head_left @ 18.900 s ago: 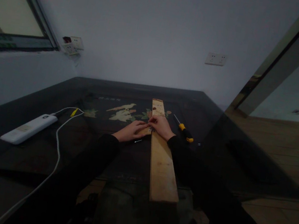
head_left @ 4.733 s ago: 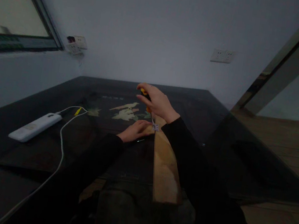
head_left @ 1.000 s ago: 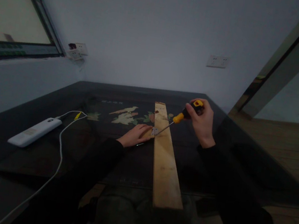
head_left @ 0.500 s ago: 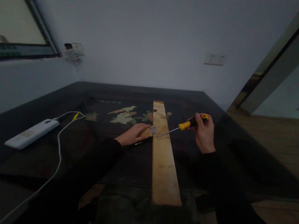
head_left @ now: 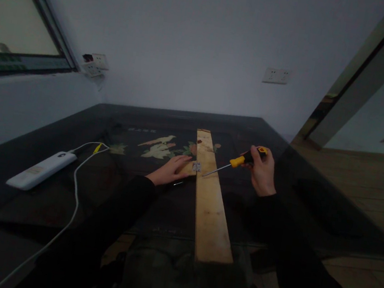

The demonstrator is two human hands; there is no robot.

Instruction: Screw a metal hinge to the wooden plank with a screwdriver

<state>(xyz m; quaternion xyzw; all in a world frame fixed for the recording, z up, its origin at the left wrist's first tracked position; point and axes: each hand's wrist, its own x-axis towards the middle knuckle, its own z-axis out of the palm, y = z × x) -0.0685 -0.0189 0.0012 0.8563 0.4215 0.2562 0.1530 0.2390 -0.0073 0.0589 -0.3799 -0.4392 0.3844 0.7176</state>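
Observation:
A long pale wooden plank (head_left: 211,213) lies lengthwise on the dark glass table (head_left: 62,202), its near end over the table's front edge. A small metal hinge (head_left: 196,166) sits on the plank's left edge. My left hand (head_left: 171,170) lies flat beside it, fingers stretched out against the plank and a small wooden piece. My right hand (head_left: 262,172) is closed round the yellow and black handle of a screwdriver (head_left: 235,162). Its shaft slants down to the left, the tip just right of the hinge.
A white power strip (head_left: 41,169) with a white cable (head_left: 74,184) lies at the table's left. Wall sockets (head_left: 276,75) are on the back wall, more sockets (head_left: 92,63) by the window. A painted bird and flower panel (head_left: 158,146) shows under the glass. Wooden floor lies to the right.
A second ago the screwdriver was higher with its tip at the hinge. My right hand has lowered and pulled back a little to the right. The left hand stays put.

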